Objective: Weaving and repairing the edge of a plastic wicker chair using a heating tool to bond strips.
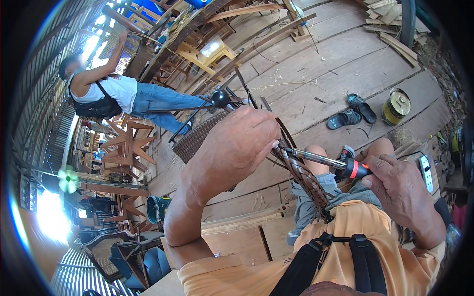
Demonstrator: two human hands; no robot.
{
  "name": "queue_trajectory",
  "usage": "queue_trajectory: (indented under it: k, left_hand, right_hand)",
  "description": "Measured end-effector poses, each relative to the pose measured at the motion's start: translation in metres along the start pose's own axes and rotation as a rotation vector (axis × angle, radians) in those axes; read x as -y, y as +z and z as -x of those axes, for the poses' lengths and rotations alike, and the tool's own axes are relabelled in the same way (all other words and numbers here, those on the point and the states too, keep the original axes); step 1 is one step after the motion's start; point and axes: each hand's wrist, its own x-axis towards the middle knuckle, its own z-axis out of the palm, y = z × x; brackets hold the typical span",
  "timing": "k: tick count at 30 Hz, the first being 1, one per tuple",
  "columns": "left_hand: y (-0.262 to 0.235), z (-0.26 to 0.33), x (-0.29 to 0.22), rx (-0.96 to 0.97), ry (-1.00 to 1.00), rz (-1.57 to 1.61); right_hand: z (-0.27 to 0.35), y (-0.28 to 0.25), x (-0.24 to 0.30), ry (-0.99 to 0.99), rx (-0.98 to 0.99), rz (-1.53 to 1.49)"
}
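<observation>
My right hand point(399, 186) is wrapped round the black and red handle of a soldering iron point(328, 160). Its metal shaft points left, and the tip reaches the braided brown edge point(302, 172) of a woven piece, whether touching I cannot tell. The braid slopes from under my left hand point(242, 140) down towards my shirt. Curled fingers of my left hand pinch the upper part of this braid; the fingertips are partly hidden behind it. Beyond the left wrist shows a brown woven panel point(202, 135), with dark thin rods and a black ball point(220, 98) above it.
A person point(106, 91) stands at the left, an arm raised to a woven panel point(121, 49). Sandals point(345, 118) and a yellow can point(396, 105) lie ahead on the plank floor. A white power strip point(426, 172) is at the right. Wooden chair frames point(127, 148) crowd the left.
</observation>
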Motion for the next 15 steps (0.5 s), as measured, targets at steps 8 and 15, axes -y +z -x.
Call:
queue_trajectory:
  k: [8, 15]
  left_hand:
    - [-0.0018, 0.001, -0.0005, 0.038, -0.035, -0.003]
    - [-0.0021, 0.0018, 0.001, 0.044, -0.024, 0.014]
  right_hand:
    - [0.0011, 0.0015, 0.0032, 0.021, -0.011, 0.011]
    - [0.0006, 0.0024, 0.0028, 0.019, 0.001, 0.011]
